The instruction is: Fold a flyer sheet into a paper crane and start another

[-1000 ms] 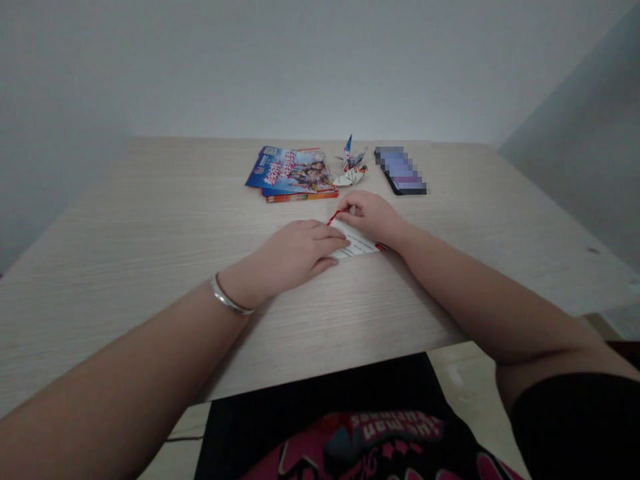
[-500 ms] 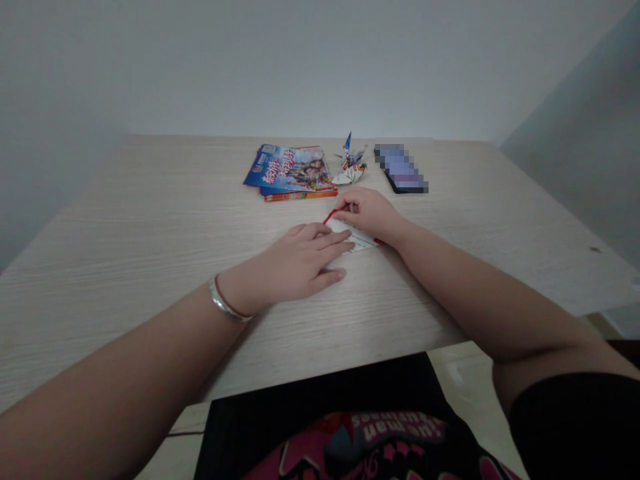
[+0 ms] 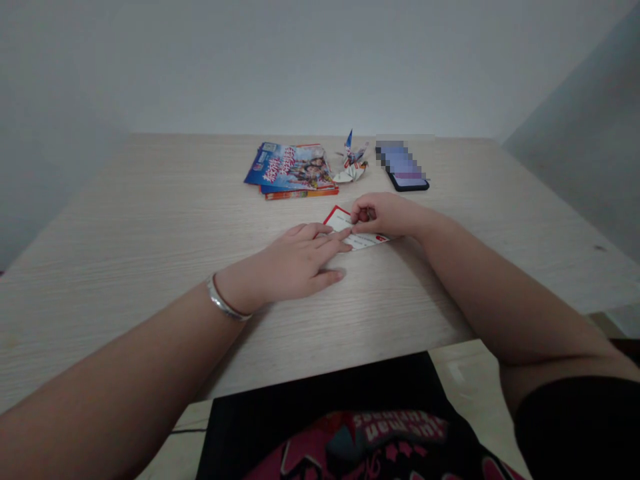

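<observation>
A folded piece of white paper (image 3: 367, 240) with a red edge and small print lies on the table in front of me. My left hand (image 3: 300, 260) rests flat on its left part, fingers stretched out and a silver bangle on the wrist. Over the paper's right part, my right hand (image 3: 385, 213) is closed, thumb and fingertips pinched together at the paper close to my left index fingertip. The curled fingers of that hand cover part of the sheet.
Behind the paper lies a stack of colourful leaflets (image 3: 290, 168). Beside it stand folded paper cranes (image 3: 351, 170), blue and white. A phone (image 3: 406, 167) with a blurred screen lies to the right. The pale wooden table (image 3: 150, 220) meets a wall at the back.
My right hand has moved right and slightly toward me, from the red upper corner to the paper's middle. More of the red edge and print shows. My left hand stays almost still.
</observation>
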Motion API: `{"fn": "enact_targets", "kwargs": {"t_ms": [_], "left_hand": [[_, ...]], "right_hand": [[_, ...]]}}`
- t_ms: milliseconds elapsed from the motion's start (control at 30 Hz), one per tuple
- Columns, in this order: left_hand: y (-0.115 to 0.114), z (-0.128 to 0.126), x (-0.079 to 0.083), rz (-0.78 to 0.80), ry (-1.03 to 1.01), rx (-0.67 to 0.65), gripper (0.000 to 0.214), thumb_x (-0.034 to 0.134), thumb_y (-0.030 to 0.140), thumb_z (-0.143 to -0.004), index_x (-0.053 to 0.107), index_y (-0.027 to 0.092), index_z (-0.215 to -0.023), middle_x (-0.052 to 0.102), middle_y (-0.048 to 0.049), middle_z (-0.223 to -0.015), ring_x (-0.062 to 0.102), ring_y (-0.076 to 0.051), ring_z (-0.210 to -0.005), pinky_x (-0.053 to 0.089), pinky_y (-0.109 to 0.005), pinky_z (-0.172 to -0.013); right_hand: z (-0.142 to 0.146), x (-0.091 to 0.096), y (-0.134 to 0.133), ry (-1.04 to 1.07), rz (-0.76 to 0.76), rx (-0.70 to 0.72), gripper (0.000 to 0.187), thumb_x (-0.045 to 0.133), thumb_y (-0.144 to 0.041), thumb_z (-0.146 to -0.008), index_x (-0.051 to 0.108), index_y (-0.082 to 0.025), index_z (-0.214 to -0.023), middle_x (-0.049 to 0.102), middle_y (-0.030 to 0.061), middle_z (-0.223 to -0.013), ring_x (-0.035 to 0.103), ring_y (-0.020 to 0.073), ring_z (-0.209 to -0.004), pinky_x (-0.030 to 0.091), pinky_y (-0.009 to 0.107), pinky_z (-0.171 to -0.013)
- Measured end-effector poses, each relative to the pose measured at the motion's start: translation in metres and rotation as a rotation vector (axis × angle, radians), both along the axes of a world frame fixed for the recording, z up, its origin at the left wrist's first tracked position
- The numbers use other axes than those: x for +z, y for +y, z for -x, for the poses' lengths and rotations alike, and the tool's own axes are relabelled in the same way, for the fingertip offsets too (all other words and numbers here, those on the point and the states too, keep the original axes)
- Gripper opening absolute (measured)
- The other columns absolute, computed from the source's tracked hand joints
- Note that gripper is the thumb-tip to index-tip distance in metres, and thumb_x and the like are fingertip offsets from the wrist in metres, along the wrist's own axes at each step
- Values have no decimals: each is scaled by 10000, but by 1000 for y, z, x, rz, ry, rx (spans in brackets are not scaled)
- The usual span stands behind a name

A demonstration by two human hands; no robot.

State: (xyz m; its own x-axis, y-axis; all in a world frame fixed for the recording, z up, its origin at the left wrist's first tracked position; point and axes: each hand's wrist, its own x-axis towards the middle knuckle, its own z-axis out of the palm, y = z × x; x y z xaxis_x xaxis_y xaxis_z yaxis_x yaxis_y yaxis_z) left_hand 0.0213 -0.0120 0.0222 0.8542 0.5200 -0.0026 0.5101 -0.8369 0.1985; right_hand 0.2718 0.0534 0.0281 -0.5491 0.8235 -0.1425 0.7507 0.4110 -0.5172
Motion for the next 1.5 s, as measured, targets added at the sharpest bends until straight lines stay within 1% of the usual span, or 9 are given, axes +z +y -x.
{"fn": "enact_targets", "kwargs": {"t_ms": [100, 200, 433, 767, 967, 1200, 1367, 1433, 1500], "left_hand": [[0, 0, 0, -3, 9, 6, 594, 441, 519, -1071, 525, 142, -1522, 505, -175, -1609, 485, -333, -1431, 364, -468, -1199], [0, 1, -2, -21, 5, -4, 590, 420, 522, -1078, 532, 147, -1520, 504, -169, -1614, 488, -335, -1432, 364, -472, -1198], [1, 1, -3, -58, 6, -41, 575, 366, 513, -1097, 514, 192, -1550, 533, -137, -1603, 504, -337, -1410, 364, -493, -1191], [1, -1, 0, -69, -6, -52, 530, 341, 461, -1110, 542, 217, -1536, 496, -99, -1644, 523, -318, -1394, 359, -483, -1183], [2, 0, -1, -77, -25, -61, 514, 337, 448, -1110, 559, 220, -1514, 492, -106, -1646, 539, -313, -1381, 369, -485, -1178], [2, -1, 1, -48, -17, -44, 507, 347, 444, -1104, 574, 225, -1501, 502, -106, -1640, 529, -306, -1388, 360, -472, -1187], [2, 0, 0, -72, -23, -46, 510, 335, 451, -1100, 587, 229, -1484, 498, -106, -1643, 541, -306, -1373, 364, -469, -1178], [1, 0, 0, -73, -27, -49, 507, 345, 447, -1097, 587, 226, -1483, 501, -110, -1640, 541, -307, -1374, 363, -472, -1177], [1, -1, 1, -61, -23, -51, 499, 354, 437, -1097, 585, 224, -1484, 509, -108, -1634, 535, -303, -1383, 354, -472, -1184]], "right_hand": [[-4, 5, -1, -45, 44, 31, 297, 814, -383, -766, 721, -199, -980, 680, 7, -864, 563, 149, -754, 384, 284, -687], [-2, 11, -4, -107, 69, 42, 374, 828, -398, -759, 706, -163, -1023, 687, 31, -916, 556, 144, -766, 387, 289, -697], [4, 27, -8, -331, 98, 40, 371, 793, -432, -800, 692, -159, -1030, 685, 31, -852, 540, 147, -710, 370, 302, -664], [6, 43, -12, -625, 127, -67, 349, 791, -487, -822, 754, -204, -1022, 739, 43, -842, 637, 199, -736, 415, 319, -640], [-11, 42, -6, -623, 235, -134, 248, 794, -430, -832, 743, -196, -897, 738, 25, -761, 666, 190, -692, 457, 320, -629], [-36, 37, 4, -576, 254, -134, 206, 833, -354, -769, 728, -214, -877, 722, -3, -708, 662, 186, -661, 477, 312, -634], [-44, 39, 5, -547, 267, -132, 180, 838, -243, -712, 751, -217, -868, 733, 17, -738, 659, 216, -687, 472, 344, -652], [-41, 43, 1, -531, 245, -131, 205, 805, -185, -720, 761, -224, -916, 742, 22, -777, 659, 217, -715, 467, 340, -665], [-32, 46, -5, -449, 133, -120, 230, 761, -164, -749, 765, -224, -971, 750, 31, -847, 658, 208, -754, 463, 331, -696]]}}
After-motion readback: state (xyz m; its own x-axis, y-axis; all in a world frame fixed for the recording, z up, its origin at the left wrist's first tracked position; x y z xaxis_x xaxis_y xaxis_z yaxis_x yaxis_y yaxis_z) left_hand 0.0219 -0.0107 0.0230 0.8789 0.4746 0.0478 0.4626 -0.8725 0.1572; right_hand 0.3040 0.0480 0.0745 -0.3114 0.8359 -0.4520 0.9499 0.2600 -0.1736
